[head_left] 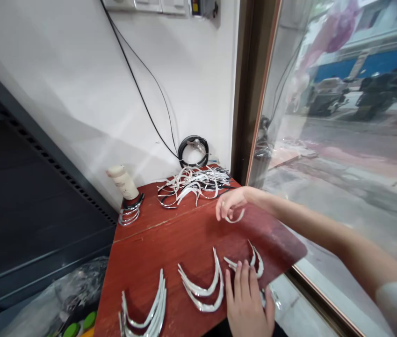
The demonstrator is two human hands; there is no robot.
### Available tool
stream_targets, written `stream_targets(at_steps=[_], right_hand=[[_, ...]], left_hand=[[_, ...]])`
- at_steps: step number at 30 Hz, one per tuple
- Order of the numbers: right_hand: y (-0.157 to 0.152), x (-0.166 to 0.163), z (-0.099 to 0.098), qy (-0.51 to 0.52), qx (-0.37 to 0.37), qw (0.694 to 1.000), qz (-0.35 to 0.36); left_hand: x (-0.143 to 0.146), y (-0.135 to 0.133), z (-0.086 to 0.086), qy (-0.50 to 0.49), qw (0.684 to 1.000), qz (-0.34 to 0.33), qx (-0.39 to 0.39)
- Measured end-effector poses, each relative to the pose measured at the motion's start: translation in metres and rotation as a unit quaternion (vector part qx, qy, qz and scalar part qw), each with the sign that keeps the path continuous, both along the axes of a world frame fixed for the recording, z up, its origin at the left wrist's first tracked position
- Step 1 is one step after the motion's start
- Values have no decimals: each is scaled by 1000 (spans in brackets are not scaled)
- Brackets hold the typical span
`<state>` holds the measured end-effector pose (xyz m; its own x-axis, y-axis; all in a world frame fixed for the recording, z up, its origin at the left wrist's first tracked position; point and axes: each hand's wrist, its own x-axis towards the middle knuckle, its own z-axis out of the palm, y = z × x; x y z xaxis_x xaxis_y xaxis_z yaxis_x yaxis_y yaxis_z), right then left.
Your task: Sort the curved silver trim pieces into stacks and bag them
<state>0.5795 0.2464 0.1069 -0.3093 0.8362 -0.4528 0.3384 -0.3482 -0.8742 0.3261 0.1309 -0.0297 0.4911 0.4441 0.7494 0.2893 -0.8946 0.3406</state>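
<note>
My right hand (229,202) reaches in from the right over the red wooden table (156,252). Its fingers are curled in a pinch on a thin curved silver piece (236,219), held just above the tabletop. My left hand (249,299) lies flat at the table's near edge, fingers stretched out and close together. Its fingertips touch a small group of curved silver pieces (256,262). More curved silver pieces lie in nested sets at the front middle (205,290) and front left (149,313).
A tangled pile of silver and white strips (194,185) lies at the back of the table, below a coil of black cable (193,150). A cream bottle (123,181) leans on stacked silver rings (130,213). A window (342,140) runs along the right, dark shelving (26,187) stands left.
</note>
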Motion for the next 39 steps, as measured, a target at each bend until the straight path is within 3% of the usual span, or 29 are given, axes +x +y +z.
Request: stream_targets(at_steps=[5,8,12,17,19,23,29,35,39], right_hand=[[-7,-18,-29,-70,-15,997,29],[-5,-16,-33,-119,64,990,-45],[-18,-3,-25,-177,175,958,-142],[-58,-16,-21,-279,230,932,20],[-73,-33,-20,-313,248,916,34],[-95,-63,-11,-334,212,917,49],[-111,-73,-1,-351,189,904,158],[-116,-80,-5,-433,226,861,143],[-116,-82,-6,-445,200,864,126]], left_hand=[[-2,1,6,11,1000,3,1],[-4,1,9,24,1000,-6,-5],[-5,1,12,36,999,-8,-6],[-5,1,17,42,999,-9,-12],[-5,1,19,47,999,-10,-6],[-5,3,23,59,998,-6,10],[-5,2,25,66,998,3,4],[-6,1,20,69,998,4,-3],[-5,0,20,75,997,3,-16]])
